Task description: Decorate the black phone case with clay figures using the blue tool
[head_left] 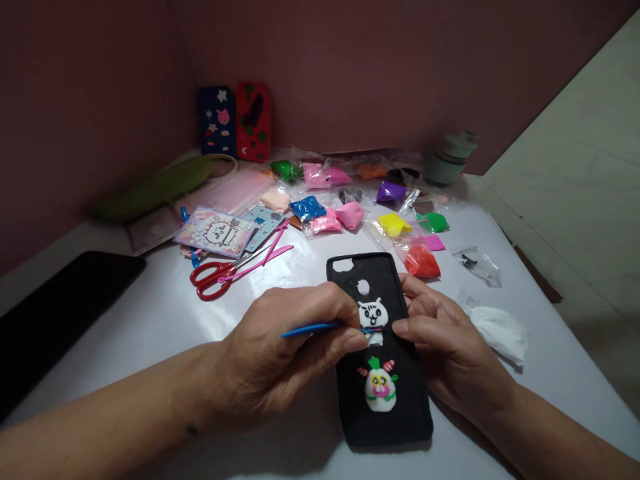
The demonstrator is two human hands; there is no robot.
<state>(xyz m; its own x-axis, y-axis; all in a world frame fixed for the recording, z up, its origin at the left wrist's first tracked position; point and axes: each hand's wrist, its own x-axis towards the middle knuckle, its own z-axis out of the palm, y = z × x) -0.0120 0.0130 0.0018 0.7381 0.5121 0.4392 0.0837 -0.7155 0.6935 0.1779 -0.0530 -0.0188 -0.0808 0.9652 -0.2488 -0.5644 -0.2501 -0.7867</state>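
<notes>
A black phone case (pixel 395 407) lies on the white table (pixel 150 320) in front of me. Two small clay figures are stuck on it: a white cat-like face (pixel 373 312) and, lower down, a white creature with pink and green parts (pixel 380 389). My left hand (pixel 285 353) pinches a thin blue tool (pixel 310 329) whose tip rests at the bottom of the upper figure. My right hand (pixel 445 347) grips the case's right edge, its fingertips beside that same figure.
Several small bags of coloured clay (pixel 350 200) lie scattered at the back, with red scissors (pixel 215 275), a pink tool (pixel 265 257), sticker cards (pixel 215 232) and white clay (pixel 500 330). Two decorated cases (pixel 235 121) lean on the wall. A dark tablet (pixel 55 313) lies left.
</notes>
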